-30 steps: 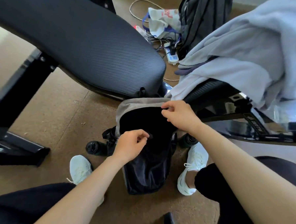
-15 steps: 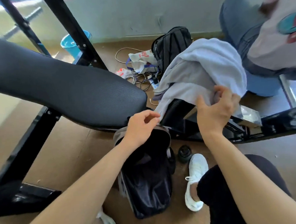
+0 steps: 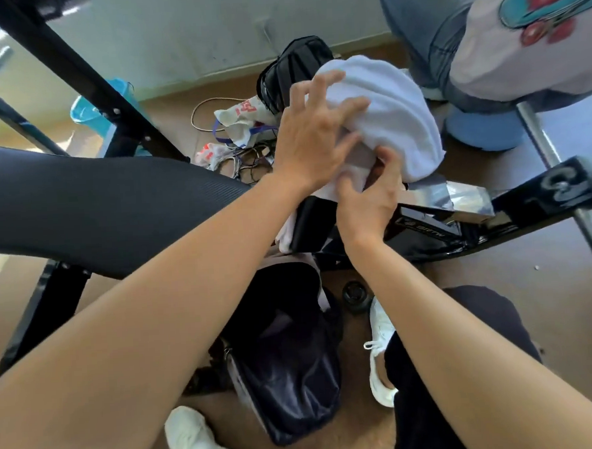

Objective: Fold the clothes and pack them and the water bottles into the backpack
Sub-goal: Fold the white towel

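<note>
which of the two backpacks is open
The dark backpack between the white shoes; its top gapes open. The black backpack by the wall, behind the white clothes, shows no opening.

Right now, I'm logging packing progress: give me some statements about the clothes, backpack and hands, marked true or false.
1. The white garment is inside the backpack. False: it lies up on the bench seat.
2. The left hand lies spread on the garment. True.
3. The backpack is zipped shut. False: its mouth gapes open.
4. A dark bottle sits on the floor beside the backpack. True.
5. The right hand holds the bottle. False: its fingers grip the garment.
</note>
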Demonstrator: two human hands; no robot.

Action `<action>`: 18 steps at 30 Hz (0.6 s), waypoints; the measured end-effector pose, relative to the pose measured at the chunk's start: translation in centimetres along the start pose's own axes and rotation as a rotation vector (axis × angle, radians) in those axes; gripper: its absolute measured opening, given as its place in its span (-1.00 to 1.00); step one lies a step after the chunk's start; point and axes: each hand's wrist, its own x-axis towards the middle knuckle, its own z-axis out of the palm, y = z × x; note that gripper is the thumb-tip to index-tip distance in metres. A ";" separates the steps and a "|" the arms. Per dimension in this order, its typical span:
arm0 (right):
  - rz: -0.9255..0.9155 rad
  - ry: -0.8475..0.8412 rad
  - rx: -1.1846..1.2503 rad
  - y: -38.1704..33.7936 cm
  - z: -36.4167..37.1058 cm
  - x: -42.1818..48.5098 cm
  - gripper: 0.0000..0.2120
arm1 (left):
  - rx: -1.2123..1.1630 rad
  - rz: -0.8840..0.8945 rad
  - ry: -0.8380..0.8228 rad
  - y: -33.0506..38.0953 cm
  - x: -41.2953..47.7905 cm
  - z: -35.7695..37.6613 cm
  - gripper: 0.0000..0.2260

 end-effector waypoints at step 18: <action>-0.001 0.056 -0.035 0.3 0.9 -1.2 -0.55 | -0.159 -0.021 -0.104 -1.1 2.9 -0.5 -0.79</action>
